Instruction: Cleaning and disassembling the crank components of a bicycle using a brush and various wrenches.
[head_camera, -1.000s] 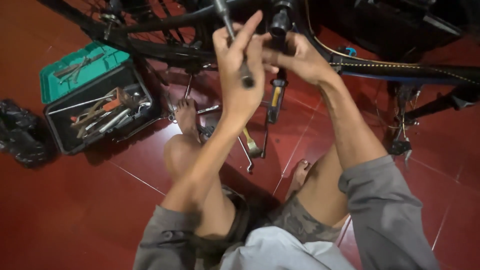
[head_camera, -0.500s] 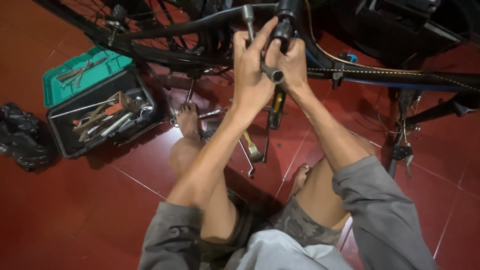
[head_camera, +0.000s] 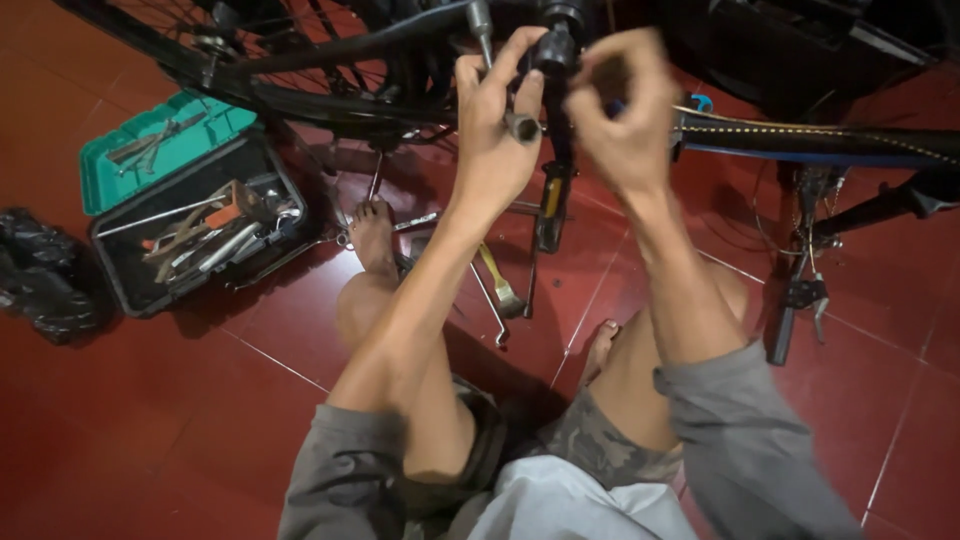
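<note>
I sit on a red tiled floor under an upturned bicycle. My left hand (head_camera: 492, 140) is raised and wrapped around a grey metal socket tool (head_camera: 522, 128), whose round open end shows between thumb and fingers. It rests against a black upright bicycle part (head_camera: 558, 55). My right hand (head_camera: 622, 110) is up beside that part on its right, blurred, with the fingers curled. Whether it holds anything I cannot tell. Both bare feet and knees lie below the hands.
An open green toolbox (head_camera: 120, 185) full of hand tools sits on the floor at left, a black bag (head_camera: 40, 285) beside it. Wrenches (head_camera: 500, 295) and a yellow-handled tool (head_camera: 550, 200) lie by my feet. The wheel (head_camera: 300, 95), frame tube (head_camera: 820, 140) and brake lever (head_camera: 795, 305) hem in the space.
My hands were clasped together on the black part; the right hand has pulled away to the right. The left hand stays on the metal tool and has shifted slightly.
</note>
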